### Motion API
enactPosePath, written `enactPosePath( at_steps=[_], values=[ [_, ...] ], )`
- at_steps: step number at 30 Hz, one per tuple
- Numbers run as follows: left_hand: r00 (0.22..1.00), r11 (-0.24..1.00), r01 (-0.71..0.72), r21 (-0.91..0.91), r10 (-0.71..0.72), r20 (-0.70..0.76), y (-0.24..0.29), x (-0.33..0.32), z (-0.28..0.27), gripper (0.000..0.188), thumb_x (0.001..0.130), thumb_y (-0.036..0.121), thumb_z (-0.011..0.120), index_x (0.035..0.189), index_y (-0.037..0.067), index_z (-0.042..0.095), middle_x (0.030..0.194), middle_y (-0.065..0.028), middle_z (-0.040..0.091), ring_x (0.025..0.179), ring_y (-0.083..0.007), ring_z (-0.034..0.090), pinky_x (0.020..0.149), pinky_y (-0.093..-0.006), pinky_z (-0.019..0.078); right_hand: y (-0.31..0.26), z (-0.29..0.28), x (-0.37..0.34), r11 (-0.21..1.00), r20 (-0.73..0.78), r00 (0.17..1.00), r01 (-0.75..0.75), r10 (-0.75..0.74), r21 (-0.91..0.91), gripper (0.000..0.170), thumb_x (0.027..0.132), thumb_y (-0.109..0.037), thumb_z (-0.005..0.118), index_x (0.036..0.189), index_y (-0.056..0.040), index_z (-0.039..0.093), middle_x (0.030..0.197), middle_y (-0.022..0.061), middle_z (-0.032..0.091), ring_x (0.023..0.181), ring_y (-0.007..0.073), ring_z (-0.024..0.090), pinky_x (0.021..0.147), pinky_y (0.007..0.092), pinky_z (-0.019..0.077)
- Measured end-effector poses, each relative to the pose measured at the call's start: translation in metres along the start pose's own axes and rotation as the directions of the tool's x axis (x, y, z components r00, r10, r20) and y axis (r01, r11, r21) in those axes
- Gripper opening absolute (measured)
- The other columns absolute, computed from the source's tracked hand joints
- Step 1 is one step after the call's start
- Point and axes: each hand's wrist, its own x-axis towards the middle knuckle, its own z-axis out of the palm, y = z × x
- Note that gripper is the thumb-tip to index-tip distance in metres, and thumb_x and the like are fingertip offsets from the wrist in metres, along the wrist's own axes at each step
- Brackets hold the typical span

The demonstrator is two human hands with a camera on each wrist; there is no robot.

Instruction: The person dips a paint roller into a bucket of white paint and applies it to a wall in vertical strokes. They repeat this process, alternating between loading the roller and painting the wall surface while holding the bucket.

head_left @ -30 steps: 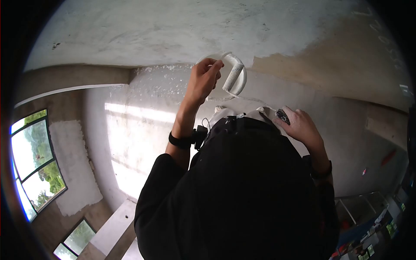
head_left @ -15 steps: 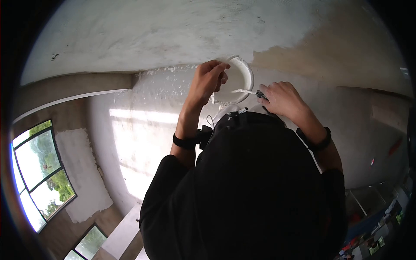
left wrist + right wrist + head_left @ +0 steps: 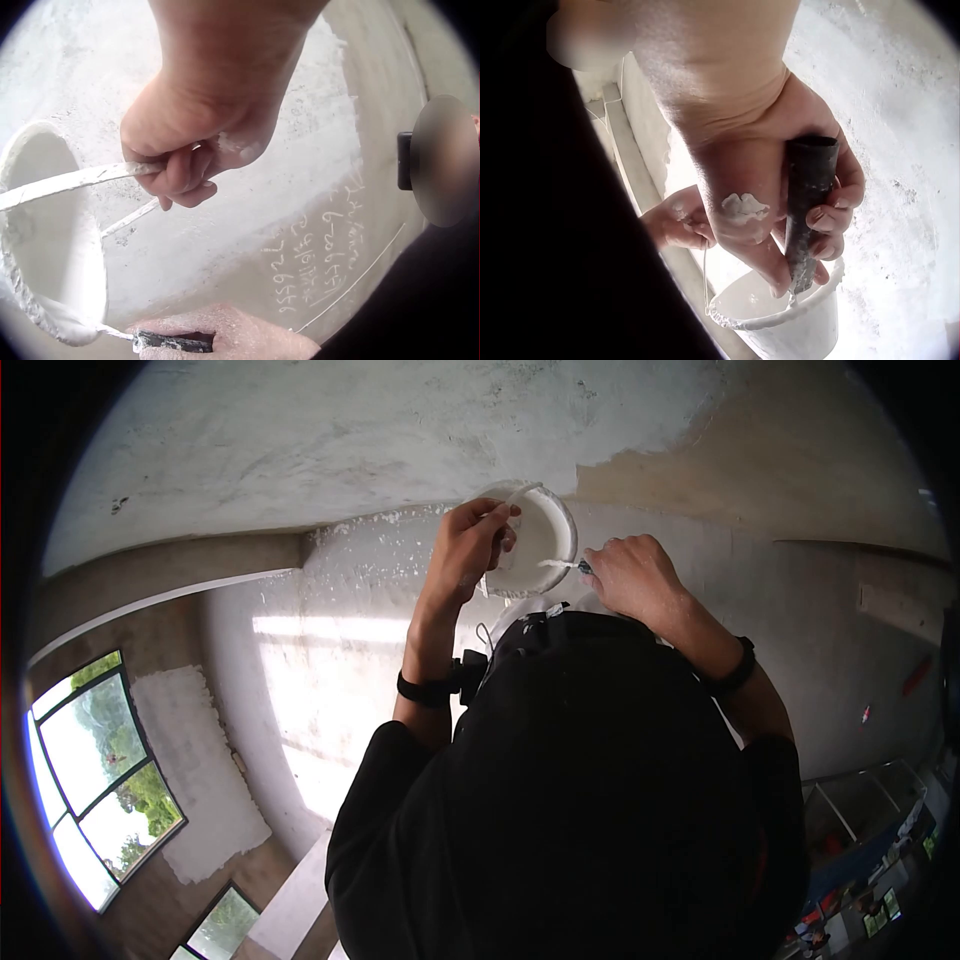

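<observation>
The left grip (image 3: 468, 550) holds a bucket (image 3: 570, 538), white rod (image 3: 560, 564) reaching inside.

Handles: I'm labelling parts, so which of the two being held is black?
The tool handle, in the right grip; the bucket handle, in the left grip, is white.

In your left wrist view you have pale handwriting (image 3: 319, 251) on the bare, brownish part of the wall (image 3: 247, 296), close to where the whitish coat ends. It stands in several rows, turned sideways to you. You can pick out what look like digits, with 6, 9 and 2 seeming to recur, but the strokes are too blurred for you to read any full number or word with certainty.
</observation>
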Motion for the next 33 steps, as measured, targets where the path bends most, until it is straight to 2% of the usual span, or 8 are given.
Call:
enactPosePath(
  at_steps=[3, 5, 11, 15, 18, 24, 26, 33],
  values=[
    [1.0, 1.0, 0.015, 0.013, -0.015, -0.003, 0.001, 0.0, 0.0, 0.024, 0.096, 0.017, 0.051, 0.101, -0.004, 0.062, 0.062, 0.0007, 0.049, 0.045, -0.0024, 0.033, 0.041, -0.0195, 0.0226, 0.001, 0.0, 0.002, 1.0, -0.008, 1.0, -0.007, 0.007, 0.019, 0.022, 0.083, -0.03, 0.065, 0.074, -0.0102, 0.07, 0.068, 0.009, 0.066, 0.068, 0.0239, 0.068, 0.064, 0.0359, 0.0511],
    [1.0, 0.999, 0.022, 0.027, -0.021, -0.009, -0.001, -0.001, 0.0, 0.024, 0.097, 0.017, 0.051, 0.101, -0.004, 0.061, 0.061, 0.0016, 0.048, 0.045, -0.0024, 0.033, 0.041, -0.0194, 0.0227, 0.0, 0.002, 0.003, 0.999, 0.067, 0.998, -0.002, -0.001, 0.042, 0.026, 0.086, -0.032, 0.062, 0.092, -0.0069, 0.069, 0.068, 0.0108, 0.065, 0.067, 0.0285, 0.066, 0.064, 0.04, 0.052],
    [0.999, 0.999, 0.027, 0.041, -0.026, -0.023, -0.004, -0.003, 0.001, 0.024, 0.096, 0.016, 0.053, 0.101, -0.005, 0.062, 0.062, 0.0025, 0.047, 0.046, -0.0025, 0.033, 0.043, -0.0195, 0.023, -0.001, 0.001, 0.007, 0.999, 0.074, 0.997, -0.004, 0.0, 0.048, 0.026, 0.083, -0.034, 0.065, 0.079, -0.0078, 0.069, 0.066, 0.0105, 0.064, 0.067, 0.0277, 0.066, 0.063, 0.038, 0.0518],
    [0.999, 0.998, 0.022, 0.056, -0.021, -0.034, -0.001, -0.004, 0.001, 0.024, 0.096, 0.017, 0.054, 0.101, -0.006, 0.062, 0.062, 0.0023, 0.047, 0.047, -0.0023, 0.033, 0.042, -0.0198, 0.023, 0.0, 0.001, 0.009, 0.999, 0.06, 0.998, 0.019, -0.022, 0.049, 0.026, 0.082, -0.034, 0.066, 0.078, -0.0079, 0.069, 0.066, 0.0107, 0.064, 0.067, 0.0273, 0.066, 0.062, 0.0374, 0.0516],
    [0.999, 0.998, 0.029, 0.049, -0.027, -0.036, -0.003, -0.004, 0.0, 0.025, 0.096, 0.017, 0.054, 0.101, -0.006, 0.062, 0.062, 0.0023, 0.047, 0.047, -0.0023, 0.033, 0.042, -0.0199, 0.0228, -0.001, 0.0, 0.011, 0.999, 0.089, 0.996, 0.017, -0.021, 0.044, 0.026, 0.082, -0.033, 0.067, 0.079, -0.0073, 0.069, 0.068, 0.0108, 0.064, 0.067, 0.0269, 0.066, 0.063, 0.0375, 0.0517],
    [0.999, 0.997, 0.012, 0.073, -0.009, -0.047, -0.007, -0.001, 0.001, 0.024, 0.095, 0.016, 0.054, 0.101, -0.006, 0.062, 0.062, 0.0024, 0.046, 0.047, -0.0021, 0.033, 0.042, -0.0197, 0.0224, -0.001, 0.003, 0.009, 0.999, 0.085, 0.996, 0.032, -0.03, -0.024, 0.026, 0.084, -0.032, 0.064, 0.092, -0.0077, 0.069, 0.07, 0.0105, 0.065, 0.069, 0.026, 0.067, 0.065, 0.0385, 0.052],
    [0.999, 0.996, 0.005, 0.085, -0.001, -0.05, -0.008, 0.002, 0.0, 0.024, 0.095, 0.016, 0.054, 0.101, -0.006, 0.061, 0.062, 0.0024, 0.046, 0.047, -0.002, 0.033, 0.042, -0.0196, 0.0225, -0.001, -0.001, 0.006, 0.999, -0.015, 0.999, 0.046, -0.046, 0.003, 0.014, 0.079, -0.02, 0.062, 0.072, -0.0097, 0.069, 0.067, 0.0096, 0.066, 0.067, 0.0242, 0.068, 0.063, 0.0349, 0.0518],
    [0.998, 0.997, 0.061, -0.05, -0.062, -0.023, -0.014, 0.007, -0.008, 0.024, 0.095, 0.016, 0.055, 0.101, -0.006, 0.061, 0.063, 0.0017, 0.047, 0.047, -0.0028, 0.035, 0.043, -0.02, 0.0247, -0.001, -0.016, -0.008, 0.995, -0.01, 1.0, -0.003, 0.004, 0.102, 0.021, 0.085, -0.026, 0.061, 0.082, -0.0067, 0.068, 0.067, 0.0115, 0.065, 0.068, 0.0262, 0.068, 0.066, 0.0372, 0.0523]
  ],
)
